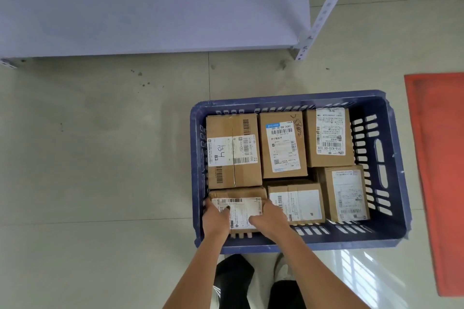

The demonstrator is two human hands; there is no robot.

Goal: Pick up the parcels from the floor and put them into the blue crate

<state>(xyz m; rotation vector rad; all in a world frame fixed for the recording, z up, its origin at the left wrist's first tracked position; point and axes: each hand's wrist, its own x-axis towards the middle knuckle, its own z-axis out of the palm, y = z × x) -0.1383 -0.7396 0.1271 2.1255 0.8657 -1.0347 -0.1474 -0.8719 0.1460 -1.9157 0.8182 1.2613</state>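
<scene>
Down in the near left corner of the blue crate [391, 236], both hands clamp one parcel [241, 208]. Left hand [215, 218] grips its left edge, right hand [270, 219] its right; five other parcels [282, 145] fill the crate.

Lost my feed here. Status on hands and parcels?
Left hand and right hand both gripping the near-left parcel, seating it in the blue crate. Five other parcels already inside. Nothing in the way.

The box [238, 211] in the hands is brown with a white barcoded label. Boxes [282, 145] beyond and right of it match. The crate [391, 231] around them is blue; further right lies a red mat [439, 170].
</scene>
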